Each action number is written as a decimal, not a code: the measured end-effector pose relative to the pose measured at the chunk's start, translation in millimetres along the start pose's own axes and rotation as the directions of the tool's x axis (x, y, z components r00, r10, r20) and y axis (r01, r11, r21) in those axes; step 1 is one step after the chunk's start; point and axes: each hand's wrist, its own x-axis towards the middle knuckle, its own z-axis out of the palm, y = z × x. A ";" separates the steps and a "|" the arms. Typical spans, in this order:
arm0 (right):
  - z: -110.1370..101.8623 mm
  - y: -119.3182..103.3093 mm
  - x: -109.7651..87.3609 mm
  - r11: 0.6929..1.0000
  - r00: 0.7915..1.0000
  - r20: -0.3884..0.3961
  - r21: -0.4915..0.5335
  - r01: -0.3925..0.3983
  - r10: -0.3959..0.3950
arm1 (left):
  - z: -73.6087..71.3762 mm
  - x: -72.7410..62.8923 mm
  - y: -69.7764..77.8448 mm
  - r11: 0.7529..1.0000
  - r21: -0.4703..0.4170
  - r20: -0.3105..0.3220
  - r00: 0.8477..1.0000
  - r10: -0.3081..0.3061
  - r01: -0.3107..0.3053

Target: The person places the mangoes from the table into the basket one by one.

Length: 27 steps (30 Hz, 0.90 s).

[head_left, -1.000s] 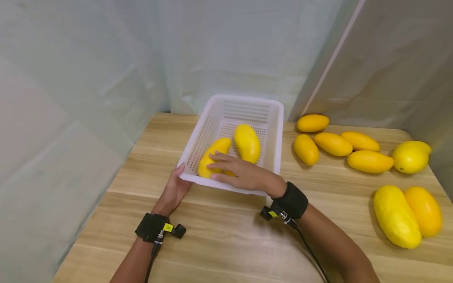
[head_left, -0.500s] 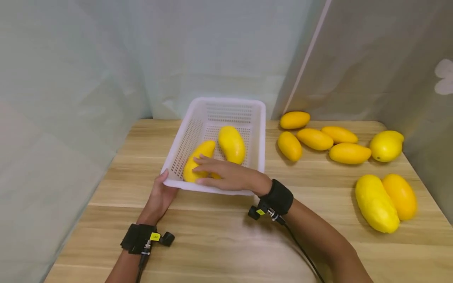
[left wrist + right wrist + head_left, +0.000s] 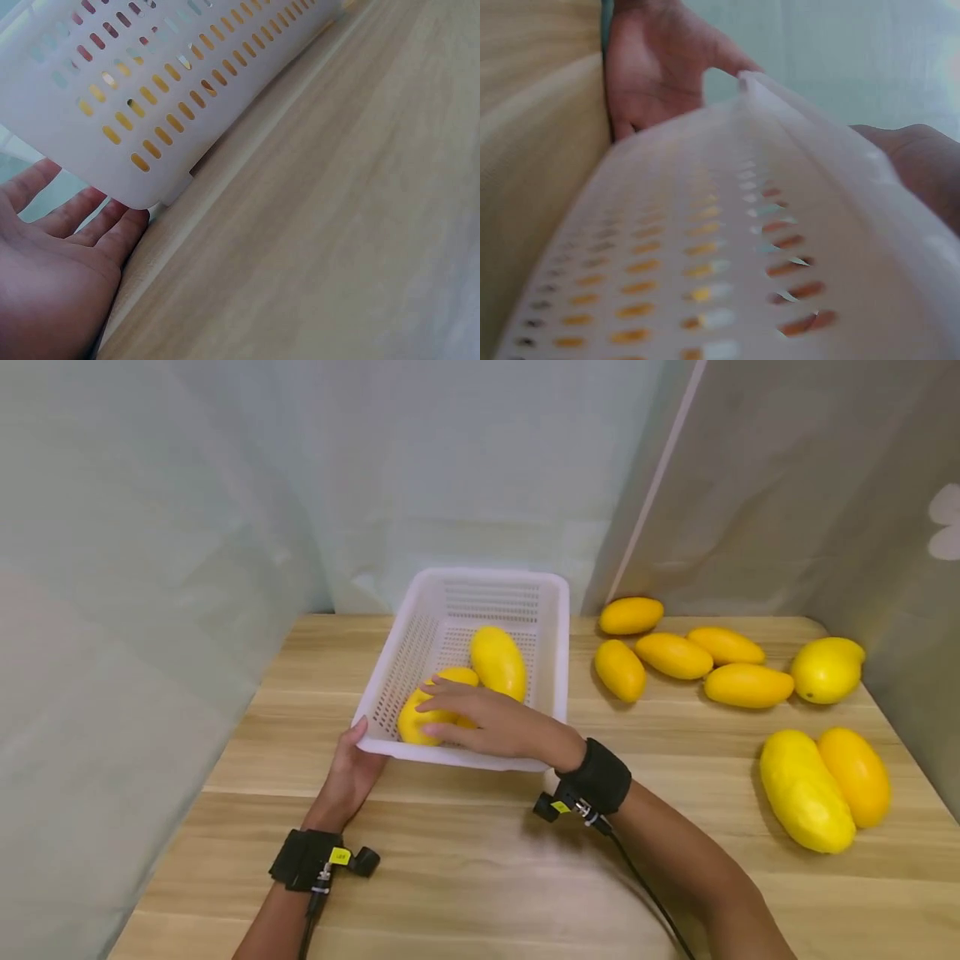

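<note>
A white perforated plastic basket stands tilted towards me in the head view, with yellow mangoes inside. My left hand grips its near left corner, thumb at the rim and fingers on the outside. In the left wrist view those fingers lie against the corner's underside. My right hand reaches over the near rim, its fingers curved over a curved yellow mango. More yellow shows beneath the palm, mostly hidden. Another yellow mango lies just beyond the hand.
Several smaller orange-yellow mangoes lie right of the basket on the wooden table. A rounder yellow fruit sits at the far right. Nearer are a large bumpy yellow fruit and an orange one side by side. Curtains surround the table.
The mango under my right hand has turned clockwise, its far tip swinging right. The mango beyond shifted slightly too. My left hand keeps its hold on the basket; the head view has shifted.
</note>
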 end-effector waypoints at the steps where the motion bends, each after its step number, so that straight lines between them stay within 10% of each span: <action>1: -2.9 0.4 -2.0 1.000 1.000 -0.013 0.001 -0.002 0.002 | 1.2 2.2 -2.2 1.000 -0.001 0.003 1.000 -0.005 0.005; 27: -43.5 -10.0 -35.6 0.996 0.977 -0.192 0.021 -0.090 0.093 | 4.0 18.9 -6.3 1.000 0.001 0.037 0.999 0.003 -0.003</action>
